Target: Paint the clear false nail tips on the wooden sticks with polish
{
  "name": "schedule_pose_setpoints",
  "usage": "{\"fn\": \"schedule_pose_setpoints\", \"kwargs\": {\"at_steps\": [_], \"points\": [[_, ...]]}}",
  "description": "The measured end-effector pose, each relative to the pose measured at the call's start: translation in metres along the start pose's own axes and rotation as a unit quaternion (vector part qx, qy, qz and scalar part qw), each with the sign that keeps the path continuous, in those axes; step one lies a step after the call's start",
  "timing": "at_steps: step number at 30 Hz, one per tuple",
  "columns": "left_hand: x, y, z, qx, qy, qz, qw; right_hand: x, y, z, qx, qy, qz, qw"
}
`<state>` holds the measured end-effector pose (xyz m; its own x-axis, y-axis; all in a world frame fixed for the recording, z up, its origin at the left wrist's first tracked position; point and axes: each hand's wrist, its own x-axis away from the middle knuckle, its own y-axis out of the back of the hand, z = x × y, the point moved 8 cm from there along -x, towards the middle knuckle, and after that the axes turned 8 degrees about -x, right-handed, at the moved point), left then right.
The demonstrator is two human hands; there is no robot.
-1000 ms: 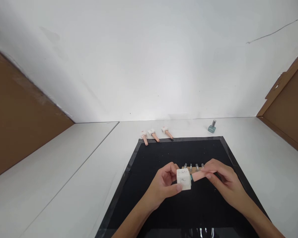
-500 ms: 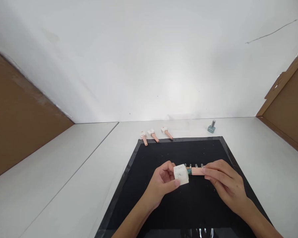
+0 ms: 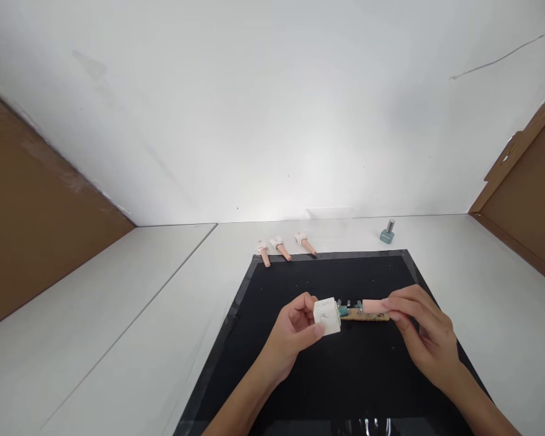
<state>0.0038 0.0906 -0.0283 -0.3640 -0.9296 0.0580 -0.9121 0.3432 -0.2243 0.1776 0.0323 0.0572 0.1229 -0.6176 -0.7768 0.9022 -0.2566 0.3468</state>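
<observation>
My left hand [image 3: 295, 327] is closed around a white, square nail polish bottle [image 3: 326, 316], thumb on its near side. The bottle lies tilted sideways, its teal neck [image 3: 344, 311] pointing right. My right hand [image 3: 424, 333] pinches a pink cylindrical cap [image 3: 375, 306] between thumb and fingers. A gap separates the cap from the neck. Behind and below them is a narrow brown strip [image 3: 367, 316] with several small clear pegs standing along it. Whether a brush sticks out of the cap is too small to tell.
Three white bottles with pink caps, one a bottle [image 3: 305, 242], lie along the back edge of the black mat [image 3: 327, 369]. A teal nail polish bottle with a silver cap [image 3: 387, 232] stands at the back right. Brown panels [image 3: 40, 206] flank the white table.
My right hand has moved right with the pink cap, away from the bottle's neck. My left hand has shifted slightly left with the bottle. More of the brown strip shows.
</observation>
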Motion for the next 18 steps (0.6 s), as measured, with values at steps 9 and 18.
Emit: {"fn": "schedule_pose_setpoints", "kwargs": {"at_steps": [9, 18], "points": [[0.003, -0.001, 0.006, 0.070, 0.035, 0.028, 0.997, 0.004, 0.000, -0.009, -0.035, -0.053, -0.015, 0.998], [0.001, -0.011, 0.015, 0.163, 0.062, 0.083, 0.981, 0.004, 0.000, 0.007, -0.050, 0.014, 0.012, 0.999]]}}
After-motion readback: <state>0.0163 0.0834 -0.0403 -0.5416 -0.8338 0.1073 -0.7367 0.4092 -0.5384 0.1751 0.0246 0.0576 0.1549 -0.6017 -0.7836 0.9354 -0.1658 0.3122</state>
